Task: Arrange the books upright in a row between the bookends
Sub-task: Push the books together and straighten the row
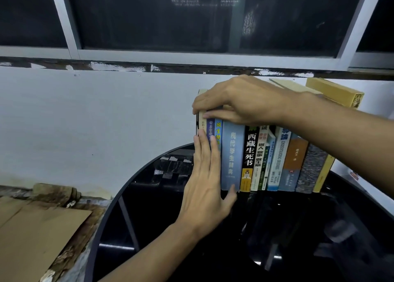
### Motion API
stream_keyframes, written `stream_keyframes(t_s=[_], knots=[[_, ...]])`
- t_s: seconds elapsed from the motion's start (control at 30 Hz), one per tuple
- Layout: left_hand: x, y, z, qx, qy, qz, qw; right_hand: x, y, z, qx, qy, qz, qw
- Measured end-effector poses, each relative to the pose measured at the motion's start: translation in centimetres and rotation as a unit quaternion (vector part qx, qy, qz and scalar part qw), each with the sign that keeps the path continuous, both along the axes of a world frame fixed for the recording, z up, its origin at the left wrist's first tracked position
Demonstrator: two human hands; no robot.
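Note:
A row of several books [275, 160] stands upright on the round black glass table [149, 217], spines toward me. A pale blue book [232, 154] and a black-spined book [250, 151] stand near the row's left end. My left hand [206, 181] lies flat with straight fingers against the spines of the leftmost thin books, its thumb at the foot of the pale blue book. My right hand [241, 102] reaches over the row and its fingers curl over the tops of the leftmost books. A thin dark edge, perhaps a bookend [197, 124], shows at the far left. Any right bookend is hidden.
A white wall and a dark window rise right behind the books. A tan box or book [336, 92] lies tilted on top of the row's right end. Brown cardboard [36, 235] covers the floor at lower left, beside the table's rim.

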State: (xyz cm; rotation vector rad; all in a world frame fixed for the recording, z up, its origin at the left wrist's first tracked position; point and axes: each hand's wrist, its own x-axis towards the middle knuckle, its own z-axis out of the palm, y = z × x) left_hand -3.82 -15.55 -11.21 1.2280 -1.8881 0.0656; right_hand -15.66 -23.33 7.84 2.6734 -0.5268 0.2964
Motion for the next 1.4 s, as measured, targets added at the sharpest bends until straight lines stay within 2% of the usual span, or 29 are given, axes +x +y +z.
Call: stream_keyframes(t_s=[0.23,0.47,0.83,1.4], knots=[[0.4,-0.8,0.0,0.016,0.042,0.01,0.999,0.3,0.8,0.1,0.003,0.003,-0.015,1.0],[-0.8,-1.5,-0.7,-0.013,0.03,0.024,0.999,-0.2,0.5,1.0,0.046,0.039,-0.016,0.998],[-4.3,-2.9,-1.1,-0.002,0.061,0.131,0.99,-0.9,-0.9,0.5,0.049,0.018,-0.009,0.999],[-4.9,-2.9,-1.3,0.008,0.037,0.161,0.986,-1.7,-0.8,-0.1,-0.021,0.024,-0.043,0.999]])
